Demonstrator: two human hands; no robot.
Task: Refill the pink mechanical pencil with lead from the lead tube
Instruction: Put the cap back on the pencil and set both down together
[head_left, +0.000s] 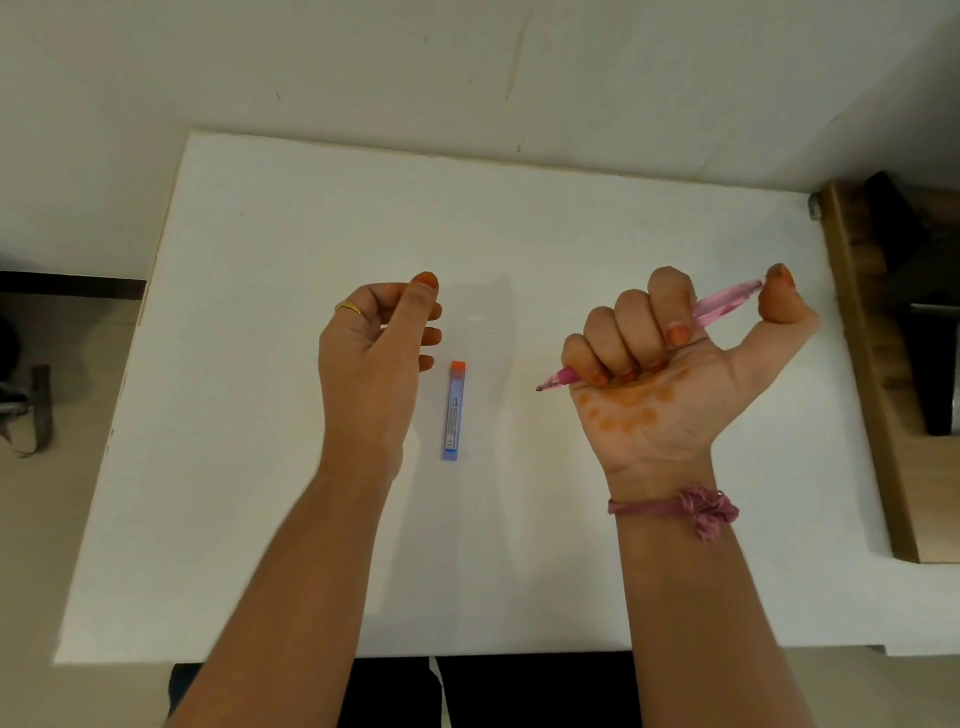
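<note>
My right hand (670, 374) is fisted around the pink mechanical pencil (727, 304), palm up above the white table (260, 467). The pencil's tip pokes out at the lower left of the fist and my thumb rests on its top end at the upper right. The lead tube (453, 410), blue with an orange cap, lies flat on the table between my hands, cap pointing away from me. My left hand (376, 353) hovers just left of the tube with fingers loosely curled and nothing visible in them.
A wall runs along the table's far edge. A wooden piece of furniture (872, 374) with dark items stands against the right edge. Dark objects (26, 405) lie on the floor at the left.
</note>
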